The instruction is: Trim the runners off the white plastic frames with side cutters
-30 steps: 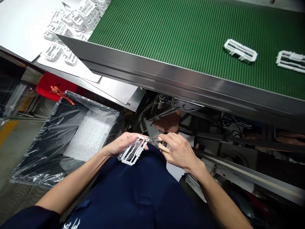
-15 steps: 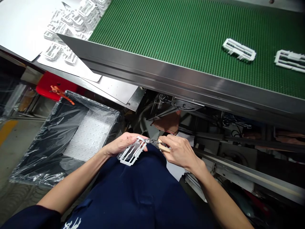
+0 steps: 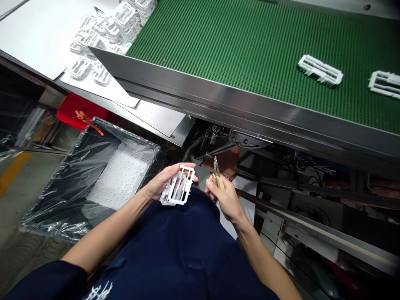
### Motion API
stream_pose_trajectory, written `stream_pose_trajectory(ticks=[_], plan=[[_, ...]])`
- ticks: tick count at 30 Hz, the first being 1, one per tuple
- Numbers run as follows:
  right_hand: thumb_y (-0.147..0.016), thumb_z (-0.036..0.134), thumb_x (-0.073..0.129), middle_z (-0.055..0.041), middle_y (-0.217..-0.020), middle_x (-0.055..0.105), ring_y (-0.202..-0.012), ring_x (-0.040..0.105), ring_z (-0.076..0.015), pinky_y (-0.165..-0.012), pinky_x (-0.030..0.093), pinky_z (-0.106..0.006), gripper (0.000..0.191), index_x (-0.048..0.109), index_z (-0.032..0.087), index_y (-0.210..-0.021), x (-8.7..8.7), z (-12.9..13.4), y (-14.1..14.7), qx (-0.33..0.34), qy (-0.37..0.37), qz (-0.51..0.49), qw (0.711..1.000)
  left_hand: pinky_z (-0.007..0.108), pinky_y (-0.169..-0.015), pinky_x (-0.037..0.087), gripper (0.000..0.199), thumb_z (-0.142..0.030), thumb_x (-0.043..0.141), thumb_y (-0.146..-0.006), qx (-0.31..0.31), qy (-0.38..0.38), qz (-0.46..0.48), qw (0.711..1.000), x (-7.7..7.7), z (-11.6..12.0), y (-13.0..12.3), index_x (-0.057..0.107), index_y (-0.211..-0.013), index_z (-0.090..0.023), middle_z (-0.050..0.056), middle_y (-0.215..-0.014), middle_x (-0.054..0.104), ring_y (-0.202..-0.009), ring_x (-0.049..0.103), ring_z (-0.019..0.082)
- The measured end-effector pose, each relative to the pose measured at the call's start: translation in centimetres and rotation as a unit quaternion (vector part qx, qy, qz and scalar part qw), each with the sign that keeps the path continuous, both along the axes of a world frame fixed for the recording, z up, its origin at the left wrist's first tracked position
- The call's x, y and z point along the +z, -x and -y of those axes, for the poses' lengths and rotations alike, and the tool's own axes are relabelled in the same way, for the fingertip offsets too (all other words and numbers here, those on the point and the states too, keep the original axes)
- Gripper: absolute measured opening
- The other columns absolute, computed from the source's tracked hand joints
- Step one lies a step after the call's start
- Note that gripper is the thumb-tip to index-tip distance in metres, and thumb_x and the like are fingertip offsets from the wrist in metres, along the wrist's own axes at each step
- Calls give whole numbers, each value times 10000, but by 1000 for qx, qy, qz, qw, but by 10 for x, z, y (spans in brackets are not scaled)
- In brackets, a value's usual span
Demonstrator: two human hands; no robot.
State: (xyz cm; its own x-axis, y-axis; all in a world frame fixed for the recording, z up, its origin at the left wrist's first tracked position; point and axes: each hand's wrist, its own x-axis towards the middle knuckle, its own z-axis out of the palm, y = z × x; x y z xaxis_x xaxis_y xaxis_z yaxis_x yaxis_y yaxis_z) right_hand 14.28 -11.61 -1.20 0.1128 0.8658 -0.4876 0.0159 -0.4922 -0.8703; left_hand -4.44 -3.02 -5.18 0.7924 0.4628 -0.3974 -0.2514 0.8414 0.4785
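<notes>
The left grip (image 3: pixel 165 182) clenches a white moulded plastic frame (image 3: pixel 187 170), held at 12 o'clock over the navy work jacket (image 3: pixel 162 250); the right grip (image 3: pixel 225 200) clenches wood-handled cutting pliers (image 3: pixel 219 182), tips up, just beside the frame at 3 o'clock.

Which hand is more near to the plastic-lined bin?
Left. The left hand is just beside the plastic-lined bin; the right hand is farther off, on the other side of the white plastic frame.

Plastic frame (image 3: pixel 385 84) cut off at right edge; pliers (image 3: pixel 215 168) handles half-hidden by right hand (image 3: pixel 223 200); tips too small.
</notes>
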Motion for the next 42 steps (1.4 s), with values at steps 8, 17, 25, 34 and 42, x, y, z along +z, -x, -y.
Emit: stream_pose_trajectory(ticks=[8, 17, 25, 34, 42], plan=[[-813, 342, 603, 6, -744, 594, -615, 539, -99, -577, 405, -221, 190, 498, 192, -865, -6, -4, 22, -50, -23, -151, 987, 342, -607, 554, 403, -442, 569, -845, 62, 37, 10, 997, 1, -7, -14, 544, -1171, -205, 89, -989, 678, -636, 656, 178], [-796, 300, 640, 34, -700, 546, -617, 527, -90, -604, 415, -222, 176, 525, 195, -877, -10, -5, 21, -55, -38, -155, 986, 355, -603, 561, 336, -401, 592, -842, 96, 34, 33, 994, -1, -6, -18, 562, -1120, -214, 97, -1001, 677, -667, 658, 186], [-777, 279, 664, 37, -710, 534, -625, 522, -87, -618, 426, -223, 178, 531, 192, -858, -9, -5, 26, -64, -50, -146, 986, 353, -598, 561, 320, -386, 587, -847, 100, 36, 53, 993, -2, -6, -18, 573, -1129, -236, 100, -1041, 668, -697, 664, 202], [-778, 245, 659, 33, -775, 509, -692, 513, -91, -640, 420, -217, 163, 551, 201, -893, 1, -4, 13, -137, -115, -54, 982, 277, -572, 544, 515, -546, 400, -885, 119, 92, 55, 987, 3, -10, -23, 566, -1175, -155, 143, -1031, 652, -692, 644, 178], [-784, 249, 626, 37, -740, 484, -637, 475, -83, -617, 422, -208, 152, 500, 191, -847, -2, 0, 36, -79, -66, -60, 993, 294, -636, 559, 513, -531, 354, -910, 168, 96, 16, 981, -2, -11, -28, 615, -1026, -105, 116, -913, 669, -765, 657, 194]])
